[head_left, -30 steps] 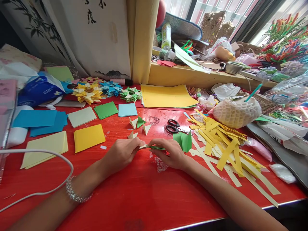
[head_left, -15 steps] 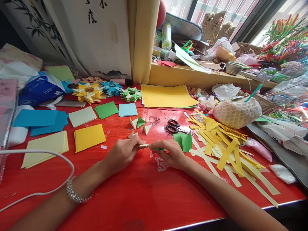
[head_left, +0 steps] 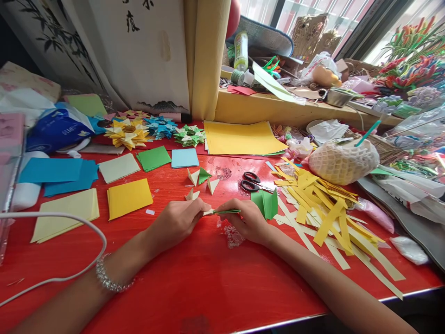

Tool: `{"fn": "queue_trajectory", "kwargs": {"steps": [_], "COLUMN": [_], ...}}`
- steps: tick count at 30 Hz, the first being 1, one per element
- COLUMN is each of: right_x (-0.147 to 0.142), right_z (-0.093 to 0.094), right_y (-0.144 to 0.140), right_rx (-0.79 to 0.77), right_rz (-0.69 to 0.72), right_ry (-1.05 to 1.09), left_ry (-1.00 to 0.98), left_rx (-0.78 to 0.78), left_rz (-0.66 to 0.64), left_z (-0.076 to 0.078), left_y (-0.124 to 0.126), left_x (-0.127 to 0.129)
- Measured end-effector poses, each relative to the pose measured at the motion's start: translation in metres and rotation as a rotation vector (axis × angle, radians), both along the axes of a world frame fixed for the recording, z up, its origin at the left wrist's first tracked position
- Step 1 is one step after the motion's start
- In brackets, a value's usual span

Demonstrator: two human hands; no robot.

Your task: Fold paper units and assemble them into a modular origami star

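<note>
A small folded paper piece, green and pale, is pinched between the left hand and the right hand just above the red table; its shape is largely hidden by the fingertips. Just beyond, folded triangles and scissors are seen. Farther back, paper stars are partly blurred.
</note>
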State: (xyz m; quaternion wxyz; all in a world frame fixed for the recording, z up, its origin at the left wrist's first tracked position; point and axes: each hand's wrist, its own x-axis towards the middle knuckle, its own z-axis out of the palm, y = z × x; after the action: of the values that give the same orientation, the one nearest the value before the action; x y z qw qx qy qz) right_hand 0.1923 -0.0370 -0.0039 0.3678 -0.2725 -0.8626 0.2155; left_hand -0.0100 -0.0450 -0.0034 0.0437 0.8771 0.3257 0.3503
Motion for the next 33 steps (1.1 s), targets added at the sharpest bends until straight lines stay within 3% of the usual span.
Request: {"fn": "queue_trajectory", "kwargs": {"steps": [8,13,17,21,33], "right_x": [-0.001,0.003,0.004,0.0,-0.004], "right_z": [0.0,0.008,0.009,0.002,0.001], "right_y": [0.002,0.005,0.007,0.006,0.002], "right_rx": [0.131,0.201,0.105,0.023,-0.208], "right_rz": [-0.094,-0.119,-0.098,-0.208,-0.204], "right_ry": [-0.172,-0.307,-0.347,-0.299,-0.179], "left_ry": [-0.001,-0.071,-0.214,-0.252,-0.284], "left_rx": [-0.044,-0.195,-0.488,-0.726,-0.99], "left_rz": [0.009,0.093,0.067,0.025,0.016], "left_z": [-0.002,0.003,0.009,0.015,0.022], "left_y": [0.0,-0.001,-0.001,0.0,-0.001], "left_x": [0.0,0.002,0.004,0.007,0.013]}}
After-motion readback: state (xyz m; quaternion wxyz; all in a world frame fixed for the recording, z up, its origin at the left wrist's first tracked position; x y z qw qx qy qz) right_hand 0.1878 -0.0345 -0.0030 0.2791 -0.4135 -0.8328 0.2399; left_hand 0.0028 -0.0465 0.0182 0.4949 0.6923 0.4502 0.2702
